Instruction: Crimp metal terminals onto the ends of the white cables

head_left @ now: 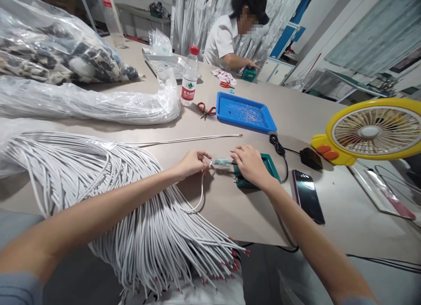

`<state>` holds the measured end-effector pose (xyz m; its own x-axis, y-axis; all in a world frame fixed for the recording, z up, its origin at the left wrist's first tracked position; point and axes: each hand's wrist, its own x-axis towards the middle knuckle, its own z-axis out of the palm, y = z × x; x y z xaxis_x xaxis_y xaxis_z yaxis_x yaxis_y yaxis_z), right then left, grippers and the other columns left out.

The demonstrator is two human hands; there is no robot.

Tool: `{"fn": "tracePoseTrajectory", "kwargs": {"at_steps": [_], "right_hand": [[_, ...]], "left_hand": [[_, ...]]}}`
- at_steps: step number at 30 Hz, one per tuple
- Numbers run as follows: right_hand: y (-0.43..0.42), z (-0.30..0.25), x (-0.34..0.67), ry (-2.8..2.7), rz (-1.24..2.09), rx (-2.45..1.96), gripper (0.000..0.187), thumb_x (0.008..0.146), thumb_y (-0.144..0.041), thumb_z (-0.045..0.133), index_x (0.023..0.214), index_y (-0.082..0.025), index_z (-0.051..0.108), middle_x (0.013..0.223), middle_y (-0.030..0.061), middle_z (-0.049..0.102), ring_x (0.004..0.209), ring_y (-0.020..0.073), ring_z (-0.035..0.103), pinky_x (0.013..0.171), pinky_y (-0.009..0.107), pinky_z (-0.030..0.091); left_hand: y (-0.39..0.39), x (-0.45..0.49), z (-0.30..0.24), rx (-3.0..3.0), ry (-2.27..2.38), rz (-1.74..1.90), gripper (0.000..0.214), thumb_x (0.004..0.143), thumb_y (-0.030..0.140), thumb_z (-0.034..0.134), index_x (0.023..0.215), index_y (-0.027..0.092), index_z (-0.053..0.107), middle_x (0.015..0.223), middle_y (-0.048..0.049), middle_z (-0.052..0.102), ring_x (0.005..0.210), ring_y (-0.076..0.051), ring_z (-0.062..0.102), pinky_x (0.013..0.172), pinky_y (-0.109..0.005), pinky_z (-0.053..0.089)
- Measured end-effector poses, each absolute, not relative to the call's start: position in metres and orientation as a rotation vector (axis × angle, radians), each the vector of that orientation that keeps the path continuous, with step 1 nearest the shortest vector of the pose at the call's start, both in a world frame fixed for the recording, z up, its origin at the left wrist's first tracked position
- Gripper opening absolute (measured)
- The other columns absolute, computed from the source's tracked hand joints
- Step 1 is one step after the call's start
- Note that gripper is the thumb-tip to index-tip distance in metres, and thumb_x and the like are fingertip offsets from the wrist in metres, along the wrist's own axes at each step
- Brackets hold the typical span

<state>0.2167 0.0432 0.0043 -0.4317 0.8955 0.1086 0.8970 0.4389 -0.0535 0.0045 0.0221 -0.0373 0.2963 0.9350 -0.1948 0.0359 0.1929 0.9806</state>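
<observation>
L hand (192, 161) pinched the end of one white cord (201, 195) btwn thumb & fingertips; the cord looped down from the pinch to the big cord bundle (138, 217) under the L forearm. R hand (250, 164) lay curled over a small green device (271, 167), fingers pressed on a pale translucent tube (222, 162) just R of the pinch, tip meeting the cord end. Phone (308, 195) lay to the R of the device; blue tray (245, 112) & red scissors (205, 108) beyond the grip. Yellow fan (370, 132) far R.
</observation>
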Motion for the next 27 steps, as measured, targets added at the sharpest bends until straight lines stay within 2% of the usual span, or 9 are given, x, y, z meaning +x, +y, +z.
{"fn": "tracePoseTrajectory", "kwargs": {"at_steps": [4,7,10,13,15,17,22,27], "right_hand": [[0.036,0.007,0.215,-2.41,-0.032,-1.471,0.029,0.093,-0.024,0.038,0.102,-0.017,0.064,0.107,0.0109,0.06,0.104,0.0253,0.051,0.085,0.041,0.041],[0.016,0.001,0.198,-2.042,0.076,-1.294,0.026,0.091,-0.023,0.041,0.103,-0.015,0.062,0.1,0.0107,0.06,0.093,0.0206,0.055,0.077,0.033,0.046],[-0.004,-0.014,0.174,-1.701,0.547,-1.269,0.027,0.086,-0.032,0.053,0.104,-0.015,0.061,0.092,0.0085,0.06,0.079,0.0169,0.057,0.059,0.026,0.046],[-0.011,-0.029,0.157,-1.495,1.104,-1.175,0.032,0.081,-0.04,0.059,0.099,-0.014,0.063,0.079,0.0036,0.06,0.059,0.0107,0.051,0.048,0.022,0.04],[-0.01,-0.034,0.155,-1.346,1.296,-1.116,0.032,0.078,-0.043,0.062,0.095,-0.016,0.065,0.072,0.0006,0.059,0.051,0.007,0.043,0.044,0.02,0.034],[-0.009,-0.037,0.157,-1.239,1.317,-1.094,0.029,0.075,-0.042,0.066,0.09,-0.017,0.066,0.072,0.0001,0.059,0.05,0.0058,0.041,0.044,0.02,0.032],[-0.008,-0.038,0.163,-1.236,1.186,-1.099,0.021,0.071,-0.036,0.071,0.077,-0.017,0.068,0.076,0.0018,0.063,0.057,0.008,0.046,0.047,0.02,0.034],[-0.007,-0.039,0.165,-1.279,1.138,-1.066,0.019,0.07,-0.034,0.073,0.07,-0.015,0.066,0.068,0.0011,0.062,0.054,0.0081,0.046,0.047,0.021,0.033]], "left_hand": [[0.021,0.003,-0.033,1.212,1.007,0.915,0.035,0.066,0.014,0.071,0.1,0.007,0.063,0.056,0.0003,0.06,0.048,-0.008,0.054,0.05,-0.019,0.042],[0.02,0.003,-0.029,1.17,0.929,0.978,0.046,0.067,0.021,0.074,0.108,0.007,0.06,0.062,-0.0014,0.063,0.051,-0.009,0.057,0.048,-0.019,0.04],[0.017,0.003,-0.025,1.174,0.906,1.032,0.052,0.066,0.027,0.076,0.111,0.006,0.058,0.063,-0.0023,0.064,0.052,-0.01,0.058,0.046,-0.018,0.038],[0.015,0.004,-0.023,1.206,0.879,1.022,0.038,0.065,0.031,0.077,0.092,0.006,0.065,0.061,-0.0031,0.063,0.052,-0.01,0.058,0.046,-0.018,0.038],[0.015,0.004,-0.022,1.234,0.862,0.971,0.031,0.065,0.032,0.076,0.079,0.006,0.066,0.059,-0.0034,0.062,0.051,-0.01,0.058,0.046,-0.017,0.038],[0.014,0.004,-0.022,1.262,0.854,0.919,0.027,0.066,0.03,0.076,0.075,0.006,0.067,0.057,-0.0034,0.062,0.051,-0.01,0.057,0.046,-0.017,0.038],[0.013,0.003,-0.022,1.278,0.824,0.863,0.021,0.069,0.027,0.073,0.072,0.007,0.067,0.055,-0.002,0.061,0.048,-0.008,0.055,0.046,-0.016,0.039],[0.012,0.004,-0.024,1.281,0.698,0.833,0.026,0.07,0.031,0.073,0.073,0.007,0.066,0.056,-0.0018,0.06,0.049,-0.009,0.056,0.046,-0.017,0.039]]}}
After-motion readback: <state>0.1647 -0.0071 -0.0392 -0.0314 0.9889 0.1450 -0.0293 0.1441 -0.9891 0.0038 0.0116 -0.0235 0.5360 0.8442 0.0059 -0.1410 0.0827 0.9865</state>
